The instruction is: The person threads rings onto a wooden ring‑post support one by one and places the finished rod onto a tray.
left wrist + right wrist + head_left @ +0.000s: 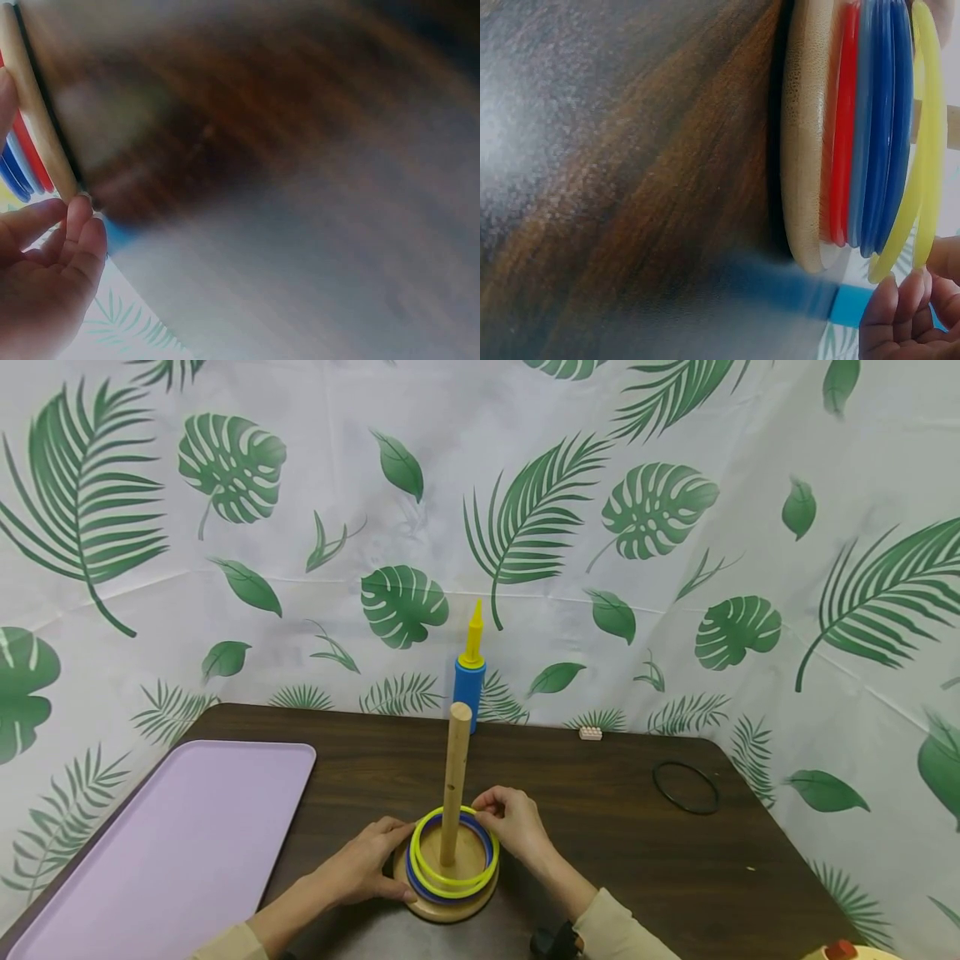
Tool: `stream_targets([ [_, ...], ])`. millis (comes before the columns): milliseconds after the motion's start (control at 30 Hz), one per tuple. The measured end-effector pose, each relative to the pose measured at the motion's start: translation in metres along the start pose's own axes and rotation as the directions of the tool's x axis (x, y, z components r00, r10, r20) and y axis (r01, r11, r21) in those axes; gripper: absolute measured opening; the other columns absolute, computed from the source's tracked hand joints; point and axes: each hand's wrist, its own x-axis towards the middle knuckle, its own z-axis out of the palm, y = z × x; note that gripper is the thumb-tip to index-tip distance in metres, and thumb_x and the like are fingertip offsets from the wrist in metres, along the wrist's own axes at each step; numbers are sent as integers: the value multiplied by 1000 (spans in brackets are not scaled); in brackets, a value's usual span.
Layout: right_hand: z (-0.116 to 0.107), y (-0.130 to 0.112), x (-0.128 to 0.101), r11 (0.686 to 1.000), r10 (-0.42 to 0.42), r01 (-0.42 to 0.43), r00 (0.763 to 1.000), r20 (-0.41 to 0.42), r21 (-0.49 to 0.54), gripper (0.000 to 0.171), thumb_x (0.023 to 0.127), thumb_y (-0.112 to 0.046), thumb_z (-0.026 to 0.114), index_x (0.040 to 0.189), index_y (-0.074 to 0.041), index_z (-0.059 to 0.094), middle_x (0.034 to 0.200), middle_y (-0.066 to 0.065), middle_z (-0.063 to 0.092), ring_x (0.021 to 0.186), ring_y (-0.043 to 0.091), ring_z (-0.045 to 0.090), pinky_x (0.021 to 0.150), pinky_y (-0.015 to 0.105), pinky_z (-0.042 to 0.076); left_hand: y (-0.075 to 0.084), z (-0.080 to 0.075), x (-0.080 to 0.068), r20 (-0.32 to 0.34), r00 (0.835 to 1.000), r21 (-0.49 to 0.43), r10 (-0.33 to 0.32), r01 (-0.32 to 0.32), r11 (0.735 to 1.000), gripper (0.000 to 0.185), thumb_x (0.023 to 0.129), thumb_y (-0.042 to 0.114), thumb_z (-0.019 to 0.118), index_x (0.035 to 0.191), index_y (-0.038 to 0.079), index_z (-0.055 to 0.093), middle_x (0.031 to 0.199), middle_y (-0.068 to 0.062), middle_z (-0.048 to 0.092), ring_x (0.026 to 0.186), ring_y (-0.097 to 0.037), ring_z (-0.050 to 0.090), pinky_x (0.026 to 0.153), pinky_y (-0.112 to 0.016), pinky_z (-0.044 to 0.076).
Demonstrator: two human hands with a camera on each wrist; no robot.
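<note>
A wooden ring stand with an upright peg [455, 768] and a round base [804, 142] is in front of me. Around the peg, red [845, 142], grey-blue [861, 150] and blue rings [880, 135] lie stacked. Above them are two yellow rings [931, 135], the upper one tilted apart from the lower. My right hand [517, 827] pinches the yellow at its far right side between thumb and fingertips. On the stand's left, my left hand [363, 864] holds the base edge, thumb in front and fingers behind.
A lilac tray [172, 843] lies on the left of the dark wooden table [615, 827]. Behind the peg stands a blue and yellow pump [470, 681]. At the back is a pale studded block [590, 734], and a dark loop [701, 812] lies at right.
</note>
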Motion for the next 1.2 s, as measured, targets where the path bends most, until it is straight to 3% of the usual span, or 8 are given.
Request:
stream_targets([
  [567, 0, 0, 1, 1000, 27, -27, 1000, 7, -1, 7, 79, 3, 68, 85, -1, 68, 70, 1, 59, 62, 6, 49, 54, 17, 44, 0, 0, 0, -2, 1000, 3, -6, 6, 1000, 86, 69, 44, 80, 130, -9, 49, 123, -15, 52, 114, -33, 50, 93, -49, 45],
  [933, 0, 1, -3, 998, -14, 13, 1000, -16, -57, 13, 75, 6, 70, 86, -2, 67, 79, 5, 56, 69, 10, 51, 60, 18, 45, 1, -1, 1, 9, 1000, -3, -9, 9, 1000, 86, 70, 45, 80, 131, -8, 49, 123, -15, 52, 113, -32, 50, 92, -49, 45],
  [1200, 0, 0, -3, 1000, -6, 6, 1000, -16, -30, 12, 78, 4, 69, 86, -3, 66, 80, 6, 65, 69, 10, 58, 61, 19, 48, 2, -1, 0, 1, 1000, -3, 11, -11, 1000, 84, 69, 45, 80, 130, -4, 51, 121, -15, 52, 112, -32, 51, 91, -49, 46],
])
